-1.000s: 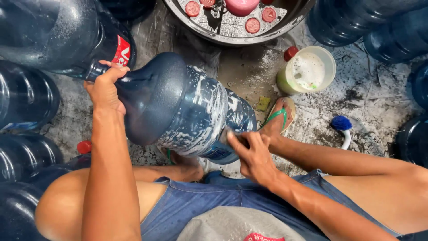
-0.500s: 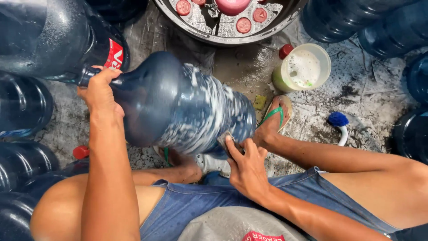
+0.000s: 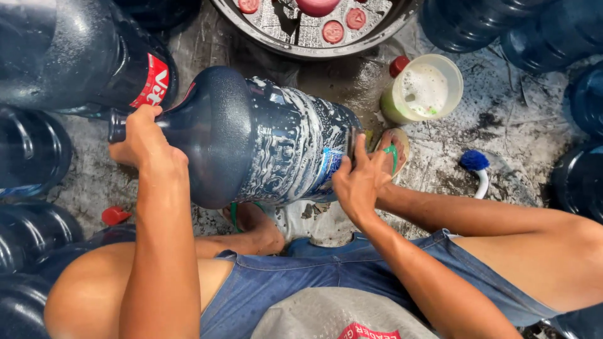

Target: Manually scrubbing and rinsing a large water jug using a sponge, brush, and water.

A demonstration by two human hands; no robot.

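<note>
A large dark blue water jug [image 3: 251, 135] lies on its side across my lap area, its body streaked with white soap foam. My left hand [image 3: 141, 141] grips the jug's neck at the left. My right hand [image 3: 358, 179] presses against the jug's bottom end, fingers closed around something small that I cannot make out. My feet in green-strapped sandals [image 3: 392, 150] rest on the wet concrete under and beside the jug.
A tub of soapy water [image 3: 422, 88] stands to the right, a blue-headed brush [image 3: 475, 166] beside it. A dark basin with red caps [image 3: 326, 28] sits ahead. Several more blue jugs [image 3: 56, 63] ring the spot; a red cap [image 3: 115, 215] lies at left.
The jug has turned and shifted, showing more soapy surface. My right hand moved up from under the jug's lower side to its bottom end. My left hand keeps hold of the neck.
</note>
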